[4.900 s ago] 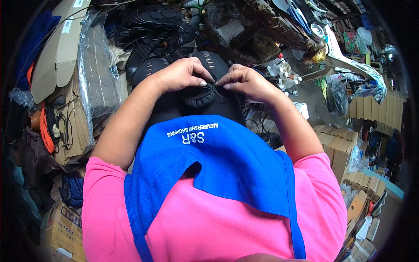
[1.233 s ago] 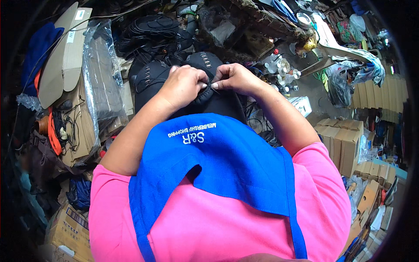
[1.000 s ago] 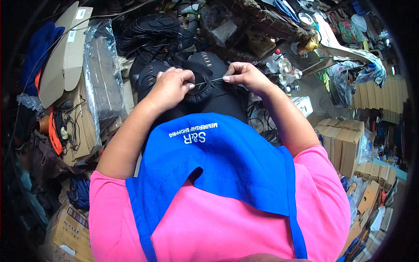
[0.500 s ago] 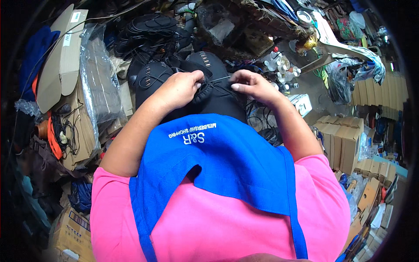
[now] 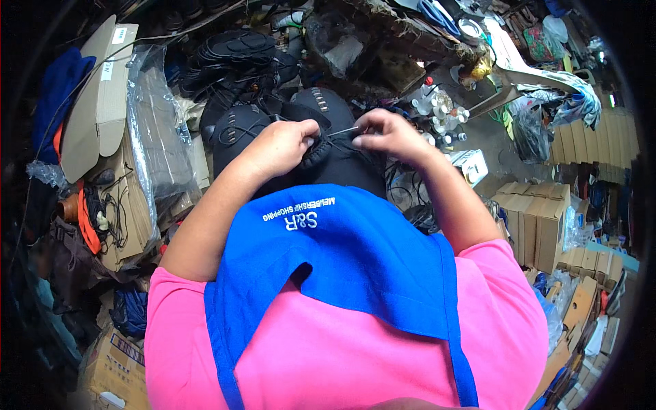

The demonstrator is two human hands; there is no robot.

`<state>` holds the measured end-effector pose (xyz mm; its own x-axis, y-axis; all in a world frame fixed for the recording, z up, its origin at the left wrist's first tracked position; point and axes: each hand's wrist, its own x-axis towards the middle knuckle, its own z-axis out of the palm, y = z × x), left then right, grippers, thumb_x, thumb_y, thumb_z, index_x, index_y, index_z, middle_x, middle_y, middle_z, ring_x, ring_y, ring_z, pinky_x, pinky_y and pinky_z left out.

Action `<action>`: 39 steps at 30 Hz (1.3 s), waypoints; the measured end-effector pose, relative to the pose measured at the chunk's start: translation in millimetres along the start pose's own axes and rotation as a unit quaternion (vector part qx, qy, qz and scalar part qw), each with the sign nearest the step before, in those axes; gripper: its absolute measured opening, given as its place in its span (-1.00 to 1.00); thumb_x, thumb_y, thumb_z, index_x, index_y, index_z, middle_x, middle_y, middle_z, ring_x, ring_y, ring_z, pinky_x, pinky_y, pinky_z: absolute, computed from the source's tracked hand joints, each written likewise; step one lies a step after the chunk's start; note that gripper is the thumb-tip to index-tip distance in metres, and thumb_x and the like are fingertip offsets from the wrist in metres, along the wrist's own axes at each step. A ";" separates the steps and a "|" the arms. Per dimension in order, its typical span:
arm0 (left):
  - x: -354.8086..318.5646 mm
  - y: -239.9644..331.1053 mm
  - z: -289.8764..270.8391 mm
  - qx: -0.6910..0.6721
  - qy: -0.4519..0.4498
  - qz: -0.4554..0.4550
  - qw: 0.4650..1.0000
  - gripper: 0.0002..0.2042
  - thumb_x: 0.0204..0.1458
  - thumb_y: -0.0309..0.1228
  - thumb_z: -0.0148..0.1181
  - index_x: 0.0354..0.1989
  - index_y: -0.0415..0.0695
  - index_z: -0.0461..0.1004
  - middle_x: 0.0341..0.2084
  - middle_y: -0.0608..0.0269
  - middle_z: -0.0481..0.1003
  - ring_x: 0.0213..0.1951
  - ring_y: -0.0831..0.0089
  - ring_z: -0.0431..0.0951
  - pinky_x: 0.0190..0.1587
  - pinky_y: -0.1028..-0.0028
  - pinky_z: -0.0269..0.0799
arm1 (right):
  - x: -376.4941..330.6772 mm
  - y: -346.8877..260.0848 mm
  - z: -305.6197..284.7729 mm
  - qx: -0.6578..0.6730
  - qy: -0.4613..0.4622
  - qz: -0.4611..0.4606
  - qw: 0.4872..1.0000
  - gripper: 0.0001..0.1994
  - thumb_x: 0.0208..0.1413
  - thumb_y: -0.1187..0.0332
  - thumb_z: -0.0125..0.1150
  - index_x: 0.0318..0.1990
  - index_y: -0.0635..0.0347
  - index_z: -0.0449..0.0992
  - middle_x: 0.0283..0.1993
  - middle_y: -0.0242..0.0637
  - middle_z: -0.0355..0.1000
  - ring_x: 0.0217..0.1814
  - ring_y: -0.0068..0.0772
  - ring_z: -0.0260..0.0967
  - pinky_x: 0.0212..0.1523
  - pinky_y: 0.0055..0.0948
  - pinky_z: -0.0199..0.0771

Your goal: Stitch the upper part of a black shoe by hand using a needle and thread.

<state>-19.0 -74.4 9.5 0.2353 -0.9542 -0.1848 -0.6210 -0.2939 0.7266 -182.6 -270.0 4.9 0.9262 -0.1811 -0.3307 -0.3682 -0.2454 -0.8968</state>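
Note:
Over my lap, my left hand (image 5: 287,143) is closed, thumb and fingers pinching the edge of a black shoe piece (image 5: 316,156) with a gathered, stitched rim. To its right, my right hand (image 5: 388,138) pinches a thin metal needle (image 5: 341,132) that points left toward this piece. Dark cord hangs in loops below the needle. The needle's tip meets the black piece, but I cannot tell how deep it sits. Black cloth covers my knees, with pale ladder-like stitches (image 5: 319,100) on the right knee and loose black cord (image 5: 236,133) on the left.
Beyond my knees lies a heap of black shoe parts and cords (image 5: 236,55). Small bottles (image 5: 441,109) stand at the right, near a white box (image 5: 471,166). Folded cardboard (image 5: 533,222) is stacked farther right. A cardboard sheet (image 5: 102,96) and a plastic-wrapped bundle (image 5: 160,116) lean at the left.
My right hand has moved slightly left with the needle, closer to the black shoe piece. My left hand keeps its pinch in nearly the same place.

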 end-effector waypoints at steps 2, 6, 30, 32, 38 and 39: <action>-0.8 1.8 -0.5 -0.007 0.002 -0.007 1.000 -0.83 0.03 -0.48 0.03 -0.20 -0.18 0.41 -0.37 -0.07 0.50 -0.25 0.03 0.52 -0.19 0.28 0.41 | -4.1 4.5 18.7 -0.036 0.043 -0.030 0.998 -0.70 -0.13 0.30 0.41 -0.24 0.20 0.52 -0.28 -0.43 0.29 -0.23 -0.63 0.22 -0.21 -0.58 0.28; -2.0 -0.8 2.4 -0.026 0.005 -0.008 1.000 -0.82 0.03 -0.48 0.02 -0.19 -0.18 0.42 -0.36 -0.06 0.50 -0.24 0.04 0.52 -0.19 0.29 0.41 | -8.6 4.6 28.9 -0.085 0.070 -0.050 0.993 -0.76 -0.10 0.31 0.38 -0.31 0.21 0.53 -0.34 -0.43 0.26 -0.28 -0.63 0.22 -0.27 -0.58 0.28; -5.6 -10.1 -2.8 0.088 0.028 0.072 0.993 -0.89 -0.05 -0.47 -0.01 -0.33 -0.14 0.37 -0.48 -0.05 0.47 -0.33 -0.02 0.48 -0.30 0.13 0.38 | 21.4 -53.4 30.0 -0.580 -0.043 -0.209 0.786 -0.88 -0.10 0.36 0.11 -0.34 0.02 0.40 -0.46 -0.41 0.42 -0.21 -0.33 0.34 -0.01 -0.24 0.16; -10.4 -14.3 -7.4 0.109 0.036 0.096 0.989 -0.89 -0.07 -0.47 -0.03 -0.36 -0.12 0.38 -0.51 -0.03 0.47 -0.35 0.01 0.50 -0.32 0.12 0.38 | 23.6 -48.9 22.1 -0.553 -0.057 -0.221 0.801 -0.87 -0.10 0.39 0.06 -0.32 -0.01 0.40 -0.44 -0.40 0.45 -0.19 -0.31 0.38 -0.06 -0.25 0.17; -75.3 -59.9 -40.5 0.149 0.107 0.024 0.983 -0.89 -0.09 -0.55 0.01 -0.36 -0.16 0.40 -0.49 0.01 0.46 -0.35 0.08 0.48 -0.30 0.22 0.37 | 7.5 3.3 -21.6 -0.528 0.003 -0.168 0.833 -0.81 -0.17 0.44 0.11 -0.32 0.00 0.39 -0.42 -0.30 0.42 -0.19 -0.19 0.37 -0.03 -0.22 0.21; -93.9 -65.7 -52.4 0.119 0.142 -0.027 0.982 -0.88 -0.12 -0.57 0.02 -0.38 -0.14 0.41 -0.52 0.03 0.46 -0.40 0.15 0.49 -0.32 0.26 0.38 | -0.5 18.5 -38.0 -0.545 0.038 -0.126 0.828 -0.84 -0.12 0.43 0.15 -0.32 0.00 0.44 -0.44 -0.27 0.41 -0.31 -0.33 0.38 -0.14 -0.32 0.28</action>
<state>38.9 37.4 13.8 0.4516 -0.8922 -0.0025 -0.7509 -0.3816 0.5390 -192.9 -310.6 -0.4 0.9921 -0.0433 -0.1176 -0.0577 -0.9908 -0.1227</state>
